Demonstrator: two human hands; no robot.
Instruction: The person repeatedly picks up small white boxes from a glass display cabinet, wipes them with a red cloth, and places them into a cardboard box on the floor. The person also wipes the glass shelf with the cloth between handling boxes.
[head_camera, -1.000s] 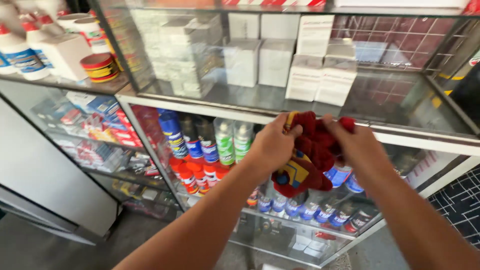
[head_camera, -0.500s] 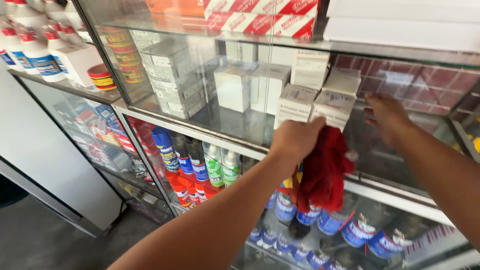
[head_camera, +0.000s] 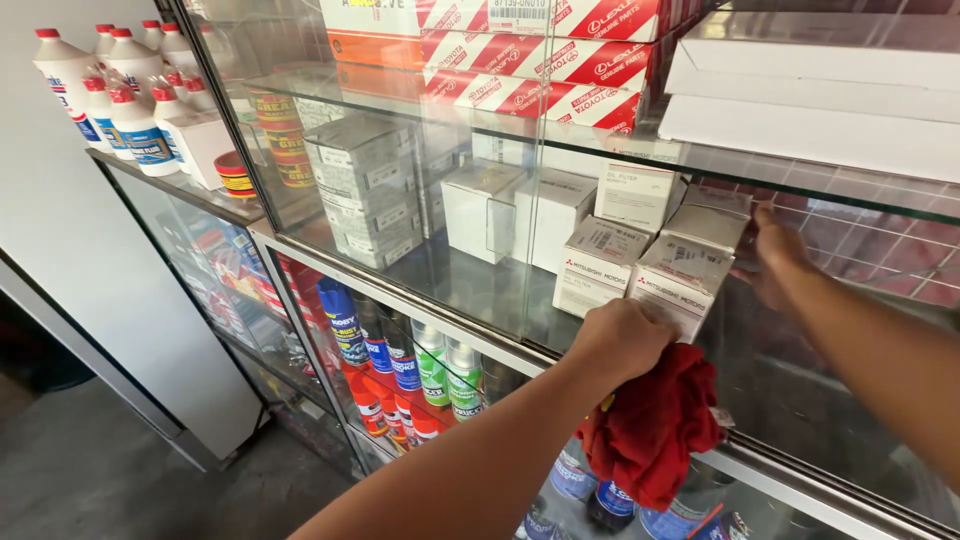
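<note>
My left hand (head_camera: 622, 340) has a closed grip on the red cloth (head_camera: 652, 425) hanging below it against the glass cabinet front (head_camera: 470, 290); right hand (head_camera: 778, 262), fingers open, rests flat on the glass up-right.

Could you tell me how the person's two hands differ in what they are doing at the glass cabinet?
The left hand is closed in a fist around a red cloth; the right hand holds nothing and lies open against the glass. The left is lower, near the shelf edge; the right is higher, beside the white boxes. Both are bare.
</note>
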